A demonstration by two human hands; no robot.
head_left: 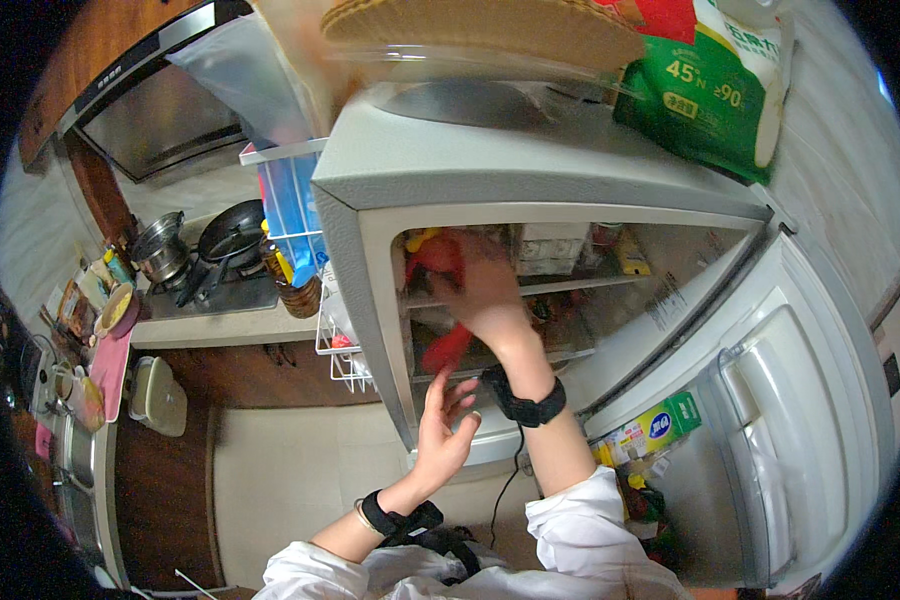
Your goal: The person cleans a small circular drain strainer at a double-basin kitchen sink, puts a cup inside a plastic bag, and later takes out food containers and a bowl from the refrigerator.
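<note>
Inside the open refrigerator (379, 247), my right hand (484, 292) is at the upper shelf, blurred, with its fingers against a red plastic bag (439, 259). Part of the red bag hangs down below the shelf edge. How firmly the fingers hold it cannot be made out. My left hand (448, 424) is just outside the opening, palm turned up and fingers spread, close under the hanging red part, holding nothing. A white box (551, 247) and a yellow packet (634, 255) lie farther right on the shelf.
The refrigerator door (802, 390) stands wide at the right, with boxes and bottles in its racks. A green bag (701, 97) and a brown round object rest on top. A white wire rack (337, 337) hangs on the left side. Beyond are a stove with pans (232, 232) and a sink (75, 457).
</note>
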